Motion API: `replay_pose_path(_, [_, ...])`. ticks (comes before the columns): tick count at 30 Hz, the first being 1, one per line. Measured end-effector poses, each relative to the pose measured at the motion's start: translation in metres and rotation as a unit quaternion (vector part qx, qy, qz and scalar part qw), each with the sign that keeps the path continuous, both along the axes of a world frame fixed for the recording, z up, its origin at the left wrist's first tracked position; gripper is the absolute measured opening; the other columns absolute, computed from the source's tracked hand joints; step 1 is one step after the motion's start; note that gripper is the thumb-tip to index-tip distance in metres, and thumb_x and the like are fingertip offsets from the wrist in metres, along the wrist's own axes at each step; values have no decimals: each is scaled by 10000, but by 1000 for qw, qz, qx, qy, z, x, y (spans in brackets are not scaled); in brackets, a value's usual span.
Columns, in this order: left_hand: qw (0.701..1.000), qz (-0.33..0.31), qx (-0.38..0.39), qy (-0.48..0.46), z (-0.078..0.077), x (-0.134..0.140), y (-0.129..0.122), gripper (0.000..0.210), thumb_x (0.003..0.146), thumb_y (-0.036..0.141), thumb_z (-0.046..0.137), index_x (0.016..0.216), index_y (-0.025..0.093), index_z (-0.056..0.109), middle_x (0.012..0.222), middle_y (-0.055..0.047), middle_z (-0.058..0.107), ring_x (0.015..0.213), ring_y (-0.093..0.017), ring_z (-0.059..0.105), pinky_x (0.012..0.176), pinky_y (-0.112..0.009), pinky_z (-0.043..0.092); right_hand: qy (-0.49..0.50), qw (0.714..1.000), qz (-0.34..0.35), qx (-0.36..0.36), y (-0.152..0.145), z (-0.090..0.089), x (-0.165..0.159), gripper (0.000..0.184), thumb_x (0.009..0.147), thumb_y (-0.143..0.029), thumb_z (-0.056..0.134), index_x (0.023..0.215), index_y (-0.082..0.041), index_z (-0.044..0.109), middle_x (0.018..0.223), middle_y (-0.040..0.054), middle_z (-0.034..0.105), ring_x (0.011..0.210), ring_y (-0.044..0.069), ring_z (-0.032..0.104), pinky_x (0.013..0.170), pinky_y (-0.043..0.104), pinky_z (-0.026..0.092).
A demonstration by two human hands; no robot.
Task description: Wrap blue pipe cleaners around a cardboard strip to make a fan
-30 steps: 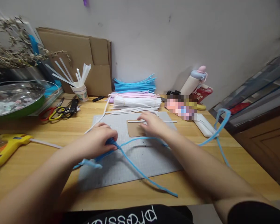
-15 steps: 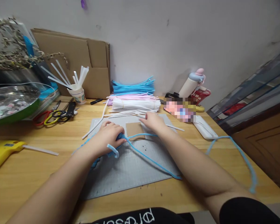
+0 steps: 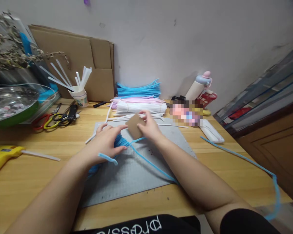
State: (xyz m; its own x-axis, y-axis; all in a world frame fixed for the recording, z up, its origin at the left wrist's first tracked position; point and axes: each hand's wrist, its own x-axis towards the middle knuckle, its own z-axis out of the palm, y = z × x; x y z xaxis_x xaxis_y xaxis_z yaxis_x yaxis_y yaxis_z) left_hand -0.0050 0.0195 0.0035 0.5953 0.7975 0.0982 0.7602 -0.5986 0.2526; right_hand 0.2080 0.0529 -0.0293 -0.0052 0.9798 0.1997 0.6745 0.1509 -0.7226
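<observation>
In the head view, my right hand pinches a small square of brown cardboard, raised and tilted above the grey cutting mat. My left hand lies over a bundle of blue pipe cleaners, thumb and index finger spread apart. Its index fingertip reaches the cardboard's left edge, but I cannot tell whether they touch. Long blue strands run rightward from the bundle, one of them passing beneath my right forearm. A short blue end sticks out over my left wrist. Part of the bundle is hidden under the left hand.
Blue, pink and white pipe cleaners are stacked behind the mat. On the left are scissors, a yellow glue gun and a cup of glue sticks. A bottle and a white case stand at right.
My right hand has picked the cardboard up off the mat and tilted it. My left hand's fingers have spread from around the blue bundle, and the index finger now extends toward the cardboard.
</observation>
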Motion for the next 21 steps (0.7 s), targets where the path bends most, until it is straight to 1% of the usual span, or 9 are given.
replay_pose_path(3, [998,0,-56,-1,11,-2,4,461,721,474,635,1126,253,619,1061,-60,661,1080,-286,517,1020,-463,262,261,946,-25,190,-6,29,14,419,798,-210,569,1188,-240,420,1021,44,626,969,171,609,877,314,461])
replay_pose_path(5, [995,1,-96,5,20,-4,8,386,696,497,649,994,254,680,970,-43,682,1025,-286,533,955,-423,328,377,901,-1,214,-19,53,23,323,735,-233,664,1033,-237,542,1041,27,652,992,176,612,893,316,459])
replay_pose_path(7, [990,-1,-139,9,29,-6,14,345,680,505,652,888,236,708,853,-30,687,901,-261,569,829,-355,397,434,894,74,89,-42,73,28,237,698,-272,709,915,-231,622,958,1,684,904,169,635,815,305,484])
replay_pose_path(9, [983,-3,-182,-4,36,-7,21,337,683,511,637,834,219,713,724,-7,660,730,-207,570,659,-280,404,414,882,186,-127,-69,79,29,220,697,-334,711,884,-226,667,860,1,703,782,167,645,693,294,491])
replay_pose_path(12, [974,24,-219,-49,46,-8,28,369,682,542,624,818,209,705,601,28,595,579,-148,509,519,-233,342,253,873,275,-314,-98,64,24,165,751,-295,650,893,-219,686,845,20,707,732,169,631,639,289,462])
replay_pose_path(13, [971,39,-227,-63,48,-7,30,385,671,555,631,817,206,702,587,33,585,560,-140,498,501,-226,332,189,903,247,-296,-101,56,22,145,762,-247,616,886,-220,685,846,24,705,731,171,625,640,291,449])
replay_pose_path(16, [958,79,-258,-101,50,-2,31,422,638,577,659,827,202,700,600,31,604,541,-134,514,483,-215,346,68,992,54,-93,-89,35,23,202,713,-160,607,899,-224,648,797,15,669,726,169,574,650,291,395])
replay_pose_path(18, [950,89,-269,-134,48,3,29,432,639,581,658,839,201,706,637,16,642,553,-145,547,489,-220,374,105,993,3,-49,-73,30,26,110,683,-208,646,788,-202,614,743,-1,629,695,157,543,639,281,372])
replay_pose_path(21, [949,82,-250,-177,41,10,25,405,681,547,636,869,198,720,747,-6,699,665,-178,609,590,-241,440,289,944,53,-149,-54,26,30,237,610,-342,736,727,-180,610,717,-13,623,679,141,544,640,263,369])
